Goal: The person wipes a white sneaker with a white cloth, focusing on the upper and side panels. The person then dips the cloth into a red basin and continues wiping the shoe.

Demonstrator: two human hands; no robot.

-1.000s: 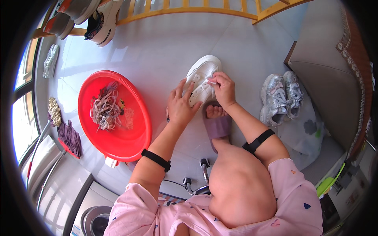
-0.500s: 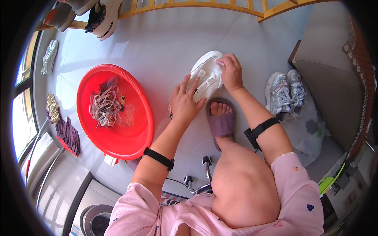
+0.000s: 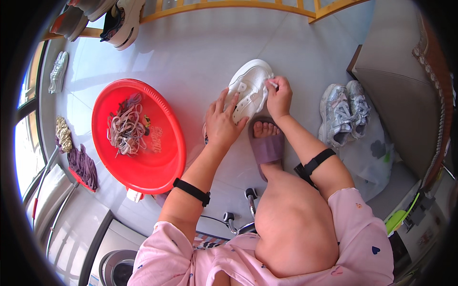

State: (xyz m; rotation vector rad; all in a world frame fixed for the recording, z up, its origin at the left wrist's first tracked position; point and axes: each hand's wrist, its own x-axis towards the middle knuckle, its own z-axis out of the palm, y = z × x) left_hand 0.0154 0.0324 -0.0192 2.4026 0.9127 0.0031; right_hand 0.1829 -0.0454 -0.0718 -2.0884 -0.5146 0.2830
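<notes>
A white shoe (image 3: 249, 81) without laces in its eyelets is tilted with its toe away from me, just above my bare foot (image 3: 265, 128) in a purple slide (image 3: 268, 150). My left hand (image 3: 222, 119) holds its left part, fingers spread across the upper and thumb at the lower end. At the shoe's right edge, my right hand (image 3: 279, 97) pinches a small white strip, whose kind I cannot make out. To the left, a red basin (image 3: 157, 174) holds a tangle of pale laces (image 3: 126, 128).
Silver sneakers (image 3: 334, 117) stand right, by a grey upholstered piece (image 3: 396, 95). A wooden rack (image 3: 229, 5) with shoes (image 3: 121, 28) is behind. White shoes (image 3: 58, 71) and mops (image 3: 81, 167) line the left wall. Chair casters (image 3: 250, 194) are below my hands.
My right hand moved up toward the shoe's toe, then came slightly down along its right edge, still pinched. The shoe shifted slightly away from me; my left hand stays on it.
</notes>
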